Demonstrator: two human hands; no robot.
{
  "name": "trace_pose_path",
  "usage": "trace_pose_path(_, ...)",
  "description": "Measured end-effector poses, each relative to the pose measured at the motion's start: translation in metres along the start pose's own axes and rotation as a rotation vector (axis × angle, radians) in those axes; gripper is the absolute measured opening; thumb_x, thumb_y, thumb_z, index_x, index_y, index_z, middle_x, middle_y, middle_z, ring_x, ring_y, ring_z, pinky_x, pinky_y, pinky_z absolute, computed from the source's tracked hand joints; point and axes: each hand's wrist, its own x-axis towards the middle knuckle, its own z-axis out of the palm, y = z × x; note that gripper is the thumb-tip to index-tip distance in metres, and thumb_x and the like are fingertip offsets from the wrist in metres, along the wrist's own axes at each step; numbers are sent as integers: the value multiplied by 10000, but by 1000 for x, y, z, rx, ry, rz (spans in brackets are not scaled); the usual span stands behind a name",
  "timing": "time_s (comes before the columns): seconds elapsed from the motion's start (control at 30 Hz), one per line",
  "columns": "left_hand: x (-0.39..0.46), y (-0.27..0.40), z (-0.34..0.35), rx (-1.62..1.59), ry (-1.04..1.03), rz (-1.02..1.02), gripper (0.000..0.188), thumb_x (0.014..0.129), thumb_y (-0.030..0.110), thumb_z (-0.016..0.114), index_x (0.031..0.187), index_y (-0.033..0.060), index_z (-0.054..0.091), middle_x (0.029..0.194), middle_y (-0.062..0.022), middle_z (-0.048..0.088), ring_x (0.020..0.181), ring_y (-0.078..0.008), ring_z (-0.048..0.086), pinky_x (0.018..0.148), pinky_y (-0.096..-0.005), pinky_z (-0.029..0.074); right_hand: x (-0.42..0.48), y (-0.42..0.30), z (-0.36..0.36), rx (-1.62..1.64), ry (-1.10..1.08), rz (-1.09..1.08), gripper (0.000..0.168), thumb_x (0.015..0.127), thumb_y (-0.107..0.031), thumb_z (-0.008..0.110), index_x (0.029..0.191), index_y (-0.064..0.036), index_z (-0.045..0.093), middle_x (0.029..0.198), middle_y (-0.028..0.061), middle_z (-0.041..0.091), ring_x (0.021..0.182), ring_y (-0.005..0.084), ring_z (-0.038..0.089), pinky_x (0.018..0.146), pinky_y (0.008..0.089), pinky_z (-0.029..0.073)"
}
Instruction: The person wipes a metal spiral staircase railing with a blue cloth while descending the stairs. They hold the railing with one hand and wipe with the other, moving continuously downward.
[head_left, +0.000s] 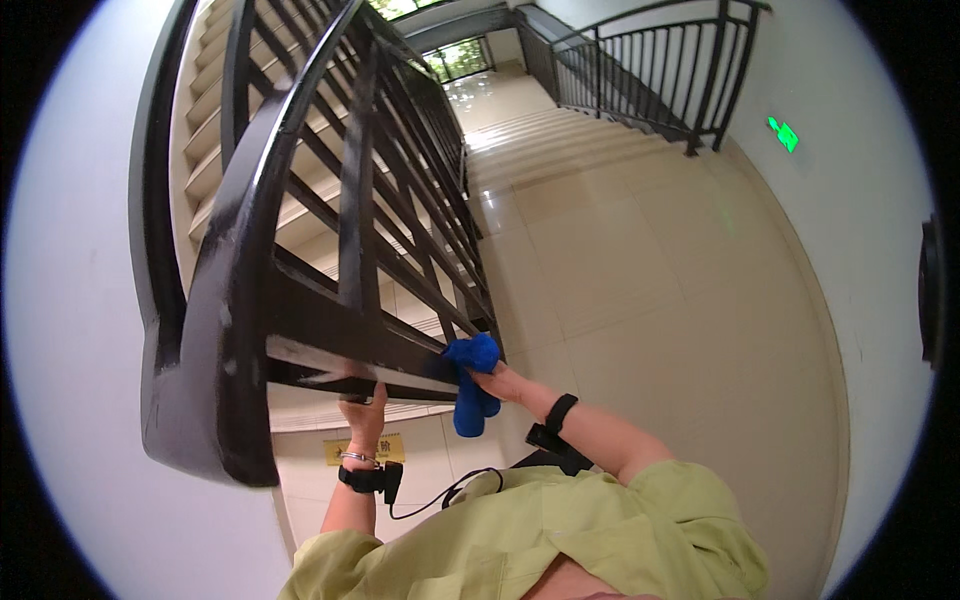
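Note:
A blue cloth (471, 409) lies bunched over the end of a dark metal stair railing (322, 304), with its loose ends hanging down. My right hand (496, 381) holds the cloth against the railing; the cloth hides most of its fingers. To the left, my left hand (365, 416) grips a lower bar (307, 375) of the same railing, thumb up, with the other fingers partly hidden. The thick dark handrail (244, 300) rises in front of me at the left, glossy along its top.
Stairs climb on the left (214, 120) behind the railing. Other steps (555, 139) lie ahead, beside a second railing (660, 71). A white wall (817, 225) with a green lit sign (784, 136) bounds the tiled floor (637, 300). A yellow floor sticker (391, 448) bears writing.

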Motion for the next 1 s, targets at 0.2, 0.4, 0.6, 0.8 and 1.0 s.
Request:
trace_pose_path(0.2,-1,30,-5,166,-22,-38,237,742,20,696,967,6,625,861,-18,647,777,-102,577,686,-261,477,13,-132,-37,-25,-343,76,430,849,-220,679,1232,-96,528,1165,117,594,1061,250,551,963,364,421)
trace_pose_path(0.4,6,43,-14,250,-12,-91,330,717,41,754,1021,-8,635,981,-61,668,894,-162,603,780,-310,488,41,-229,-56,68,-253,-137,376,798,-154,733,1122,-79,558,1075,106,601,1032,224,568,935,340,444)
trace_pose_path(0.6,14,32,-23,59,134,-98,400,760,63,734,1123,7,576,1081,-91,635,987,-206,585,893,-352,449,96,-302,-39,170,-191,-482,287,792,-200,717,1043,-107,611,1058,88,612,999,232,585,917,367,457)
trace_pose_path(0.8,8,55,-45,675,213,-192,642,737,220,751,1253,17,428,1164,-191,551,1015,-378,561,852,-421,458,179,-346,-5,-678,-360,-1190,433,663,-354,738,1061,-209,643,1147,91,597,1149,237,542,1109,466,244)
trace_pose_path(1.0,-7,162,-20,855,59,-501,430,801,228,691,1163,50,541,862,-133,678,827,-339,645,741,-400,512,342,-343,-10,-960,-199,-1053,351,730,-365,698,1028,-182,672,1101,70,630,1119,251,552,1116,489,215)
